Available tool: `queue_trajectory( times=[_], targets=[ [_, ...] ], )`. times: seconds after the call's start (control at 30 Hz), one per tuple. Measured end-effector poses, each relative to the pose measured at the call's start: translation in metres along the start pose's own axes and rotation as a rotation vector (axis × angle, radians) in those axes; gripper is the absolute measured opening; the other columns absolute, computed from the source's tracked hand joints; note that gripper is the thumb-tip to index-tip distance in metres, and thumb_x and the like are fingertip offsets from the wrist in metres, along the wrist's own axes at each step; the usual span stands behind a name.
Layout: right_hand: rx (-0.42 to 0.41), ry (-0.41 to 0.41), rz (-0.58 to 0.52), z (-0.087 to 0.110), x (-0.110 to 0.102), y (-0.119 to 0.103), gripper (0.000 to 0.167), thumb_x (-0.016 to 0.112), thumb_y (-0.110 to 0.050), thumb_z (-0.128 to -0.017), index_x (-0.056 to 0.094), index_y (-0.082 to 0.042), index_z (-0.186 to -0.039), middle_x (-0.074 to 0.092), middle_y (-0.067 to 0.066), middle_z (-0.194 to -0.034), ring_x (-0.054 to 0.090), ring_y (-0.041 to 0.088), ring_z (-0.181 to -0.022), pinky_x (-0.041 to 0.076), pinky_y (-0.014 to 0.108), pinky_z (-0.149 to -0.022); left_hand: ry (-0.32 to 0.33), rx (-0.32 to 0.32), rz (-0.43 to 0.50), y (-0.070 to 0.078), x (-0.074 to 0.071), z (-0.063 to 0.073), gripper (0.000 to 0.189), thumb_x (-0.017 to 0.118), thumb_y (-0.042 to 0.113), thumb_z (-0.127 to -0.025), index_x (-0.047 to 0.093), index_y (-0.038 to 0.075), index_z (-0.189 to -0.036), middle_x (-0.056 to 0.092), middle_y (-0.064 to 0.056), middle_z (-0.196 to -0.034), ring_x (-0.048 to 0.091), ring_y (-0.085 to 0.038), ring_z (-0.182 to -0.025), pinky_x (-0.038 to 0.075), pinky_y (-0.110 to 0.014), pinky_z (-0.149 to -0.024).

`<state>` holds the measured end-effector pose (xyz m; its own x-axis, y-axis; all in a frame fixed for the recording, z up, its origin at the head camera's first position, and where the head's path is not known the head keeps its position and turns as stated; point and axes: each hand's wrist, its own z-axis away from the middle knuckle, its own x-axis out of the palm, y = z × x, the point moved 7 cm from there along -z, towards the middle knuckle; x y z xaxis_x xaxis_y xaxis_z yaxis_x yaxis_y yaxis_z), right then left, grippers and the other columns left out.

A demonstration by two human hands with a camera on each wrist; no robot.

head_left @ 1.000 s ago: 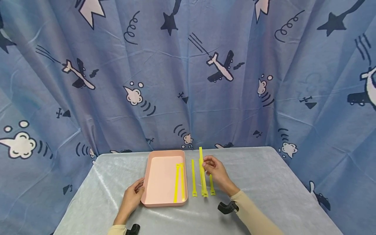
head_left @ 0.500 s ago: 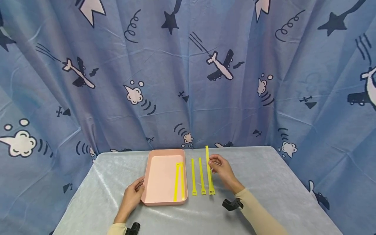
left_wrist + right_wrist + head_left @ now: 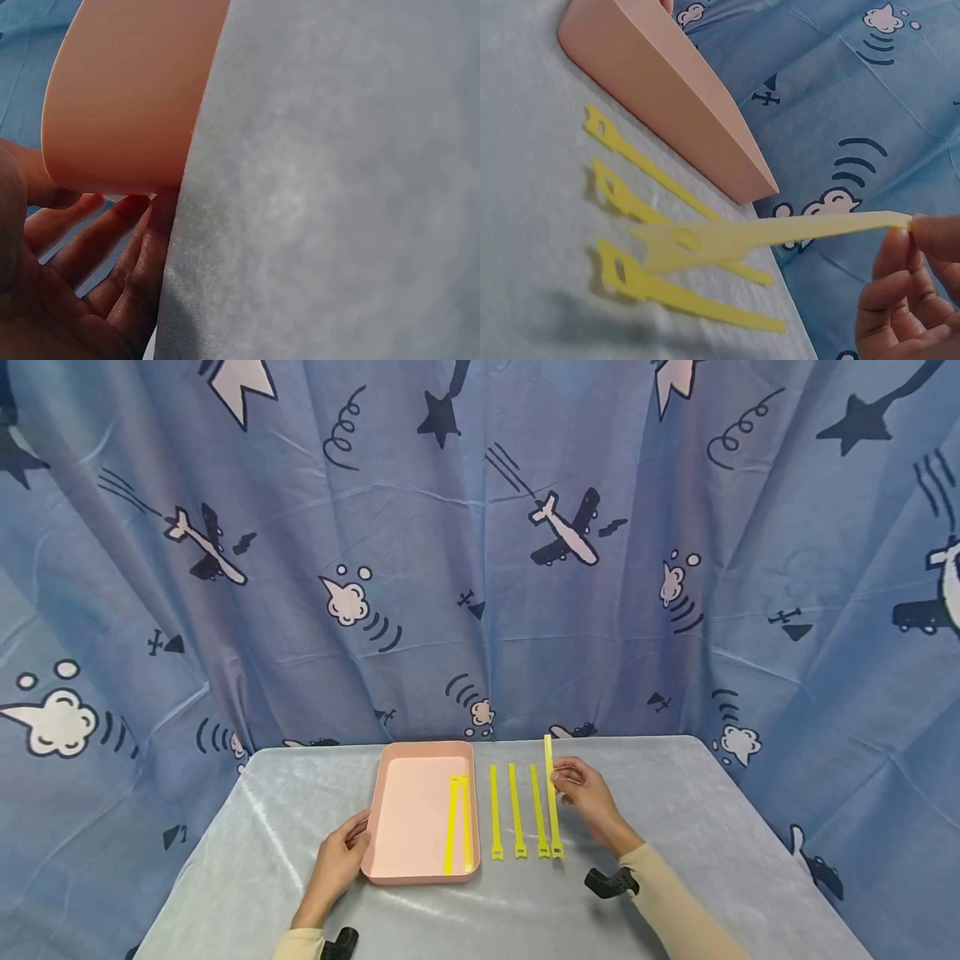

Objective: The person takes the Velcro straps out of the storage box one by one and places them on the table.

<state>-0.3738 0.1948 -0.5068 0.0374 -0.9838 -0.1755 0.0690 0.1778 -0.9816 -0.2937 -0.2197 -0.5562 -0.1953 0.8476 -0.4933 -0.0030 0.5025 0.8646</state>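
Observation:
My right hand (image 3: 588,789) pinches the plain end of a yellow hook-and-loop cable tie (image 3: 810,226) between thumb and fingers. Its slotted head points toward the table, and it stands out pale and close in the right wrist view. Left of it, three more yellow cable ties (image 3: 539,814) lie side by side in a row, slotted heads toward the person. Two further ties (image 3: 451,827) lie inside the pink tray (image 3: 412,760), along its right side. At the tray's left wall, my left hand (image 3: 336,860) touches the outside with fairly straight fingers (image 3: 97,244).
A pale grey cloth covers the table (image 3: 675,827), and a blue patterned curtain (image 3: 480,568) hangs behind its far edge. Black wrist cameras show on the left wrist (image 3: 340,943) and the right wrist (image 3: 611,883).
My right hand has moved rightward with the held cable tie, past the three lying ones, uncovering the row. The left hand and the tray have stayed in place.

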Motion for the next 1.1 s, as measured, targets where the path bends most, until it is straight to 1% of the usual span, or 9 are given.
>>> queue_trajectory(
  times=[0.13, 0.33, 0.47, 0.63, 0.7, 0.87, 1.1],
  targets=[
    [0.002, -0.002, 0.021, -0.002, -0.007, 0.001, 0.03, 0.06, -0.016, -0.098, 0.053, -0.005, -0.125, 0.064, 0.0, -0.096, 0.061, 0.016, -0.085, 0.049, 0.033, -0.072, -0.001, -0.006, -0.001, 0.001, 0.0, 0.001, 0.041, 0.057, 0.009, -0.097, 0.057, 0.008, -0.138, 0.067, -0.016, -0.127, 0.066, -0.027, -0.112, 0.053, -0.023, -0.087],
    [0.003, -0.007, 0.049, -0.009, -0.014, 0.003, 0.031, 0.06, -0.017, -0.098, 0.053, -0.004, -0.125, 0.064, -0.001, -0.096, 0.059, 0.012, -0.082, 0.049, 0.033, -0.072, -0.008, -0.009, -0.008, 0.002, -0.001, 0.001, 0.041, 0.056, 0.01, -0.098, 0.056, 0.008, -0.139, 0.066, -0.017, -0.128, 0.065, -0.028, -0.114, 0.053, -0.029, -0.091],
    [0.012, -0.008, 0.046, -0.013, -0.017, 0.008, 0.03, 0.06, -0.014, -0.098, 0.053, -0.001, -0.124, 0.064, -0.003, -0.093, 0.058, 0.01, -0.079, 0.048, 0.032, -0.07, -0.016, -0.01, -0.01, 0.003, -0.001, 0.002, 0.041, 0.056, 0.01, -0.098, 0.056, 0.008, -0.139, 0.066, -0.017, -0.129, 0.065, -0.028, -0.114, 0.053, -0.03, -0.091],
    [0.047, -0.004, 0.054, -0.018, -0.02, 0.019, 0.028, 0.059, -0.011, -0.097, 0.054, -0.001, -0.122, 0.065, -0.004, -0.089, 0.058, 0.01, -0.077, 0.049, 0.03, -0.068, -0.023, -0.015, 0.001, 0.001, 0.001, 0.002, 0.041, 0.056, 0.011, -0.099, 0.055, 0.009, -0.14, 0.065, -0.017, -0.13, 0.065, -0.028, -0.115, 0.053, -0.036, -0.094],
    [0.061, -0.005, 0.063, -0.02, -0.02, 0.023, 0.027, 0.059, -0.011, -0.097, 0.054, -0.001, -0.122, 0.065, -0.003, -0.089, 0.058, 0.01, -0.077, 0.049, 0.029, -0.067, -0.022, -0.017, 0.003, 0.0, 0.001, 0.002, 0.041, 0.056, 0.011, -0.099, 0.055, 0.009, -0.14, 0.065, -0.017, -0.13, 0.065, -0.028, -0.115, 0.054, -0.036, -0.094],
    [0.09, 0.003, 0.059, -0.023, -0.022, 0.032, 0.028, 0.06, -0.01, -0.096, 0.054, 0.0, -0.122, 0.067, -0.001, -0.091, 0.058, 0.01, -0.076, 0.049, 0.026, -0.062, -0.023, -0.018, 0.003, 0.0, 0.0, 0.002, 0.041, 0.056, 0.011, -0.099, 0.055, 0.009, -0.14, 0.065, -0.017, -0.13, 0.065, -0.028, -0.115, 0.053, -0.028, -0.089],
    [0.127, 0.02, 0.096, -0.028, -0.024, 0.041, 0.029, 0.061, -0.012, -0.096, 0.056, -0.001, -0.122, 0.069, 0.003, -0.096, 0.06, 0.011, -0.077, 0.048, 0.026, -0.062, -0.022, -0.016, 0.006, 0.0, 0.0, 0.002, 0.041, 0.055, 0.011, -0.099, 0.055, 0.009, -0.14, 0.065, -0.017, -0.129, 0.065, -0.027, -0.115, 0.053, -0.029, -0.091]
  ],
)
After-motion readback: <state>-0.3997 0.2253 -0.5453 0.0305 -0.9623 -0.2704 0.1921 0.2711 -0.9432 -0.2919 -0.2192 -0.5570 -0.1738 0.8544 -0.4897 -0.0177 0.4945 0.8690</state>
